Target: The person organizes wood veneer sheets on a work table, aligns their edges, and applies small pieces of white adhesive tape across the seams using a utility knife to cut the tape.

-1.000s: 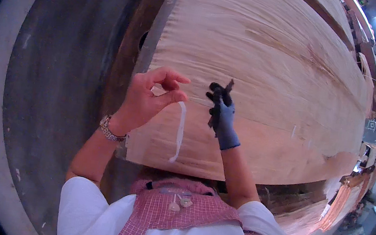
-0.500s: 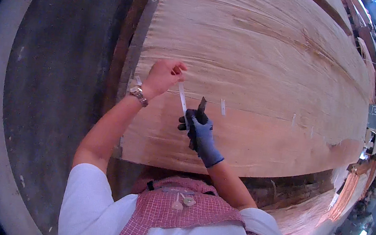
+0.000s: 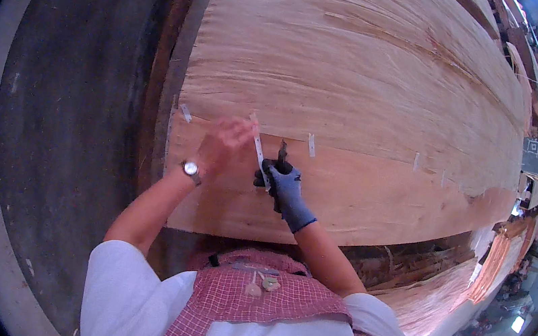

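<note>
A pale wood veneer sheet (image 3: 337, 61) lies in front of me, its lower edge overlapping or meeting a smoother, pinker veneer strip (image 3: 347, 192) along a seam. My left hand (image 3: 225, 140), bare and wearing a wristwatch (image 3: 190, 168), is smeared by motion just left of the seam's tape. A strip of white perforated tape (image 3: 257, 146) runs from the seam down to my right hand (image 3: 286, 185). That hand wears a blue glove with black fingers, closed on the tape's lower end and on a dark, narrow tool (image 3: 283, 151) whose exact kind is unclear.
Short white tape pieces (image 3: 311, 145) sit across the seam, one more (image 3: 185, 113) near the sheet's left edge. A dark floor (image 3: 73, 108) stretches to the left. Rough layered veneer (image 3: 405, 271) lies below the sheet's near edge, with more stacks at the right.
My left hand has moved down slightly, away from the tape's upper end, and its fingers are now blurred. The tape's upper end now lies by the seam; my right hand keeps its grip.
</note>
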Demonstrator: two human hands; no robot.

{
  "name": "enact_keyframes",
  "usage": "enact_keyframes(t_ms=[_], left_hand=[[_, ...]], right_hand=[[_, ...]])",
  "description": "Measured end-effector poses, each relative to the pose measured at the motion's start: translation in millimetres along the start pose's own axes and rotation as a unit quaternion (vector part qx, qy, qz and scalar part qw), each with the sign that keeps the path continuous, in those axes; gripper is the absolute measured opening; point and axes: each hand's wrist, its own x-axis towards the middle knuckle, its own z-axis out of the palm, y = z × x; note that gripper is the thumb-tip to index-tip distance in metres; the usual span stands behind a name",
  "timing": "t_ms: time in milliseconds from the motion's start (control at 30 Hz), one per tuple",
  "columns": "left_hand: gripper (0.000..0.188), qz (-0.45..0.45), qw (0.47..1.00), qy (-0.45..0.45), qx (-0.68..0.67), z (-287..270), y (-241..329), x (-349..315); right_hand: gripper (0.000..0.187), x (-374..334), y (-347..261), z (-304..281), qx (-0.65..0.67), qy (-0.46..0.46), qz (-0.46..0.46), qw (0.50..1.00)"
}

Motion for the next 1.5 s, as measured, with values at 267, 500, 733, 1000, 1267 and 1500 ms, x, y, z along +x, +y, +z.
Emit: enact_keyframes(t_ms=[267,500,733,1000,1267,1500], left_hand=[[0.063,0.040,0.996,-0.067,0.045,-19.0,46.4,-11.2],[0.062,0.006,0.978,-0.186,0.094,-46.5,82.4,17.2],[0.050,-0.083,0.994,-0.051,0.057,29.5,322.7,156.8],[0.016,-0.001,0.787,-0.237,-0.569,153.1,762.7,346.2],[0.014,0.069,0.814,-0.101,-0.568,315.8,973.0,461.4],[0.015,-0.051,0.754,-0.185,-0.629,430.2,1168.4,593.0]], right_hand=[[0.021,3.6,-49.4,-69.3,-0.625,0.004,-0.364,0.691],[0.025,-144.2,-177.4,-232.2,-0.165,0.016,0.030,0.986],[0.030,-261.2,-143.7,-504.9,0.077,0.078,-0.184,0.977],[0.023,-348.1,-187.5,-691.2,0.095,0.111,-0.267,0.953],[0.029,-357.8,-235.5,-958.6,0.103,0.201,-0.229,0.947],[0.014,-379.6,-246.0,-1235.6,-0.024,0.310,-0.227,0.923]])
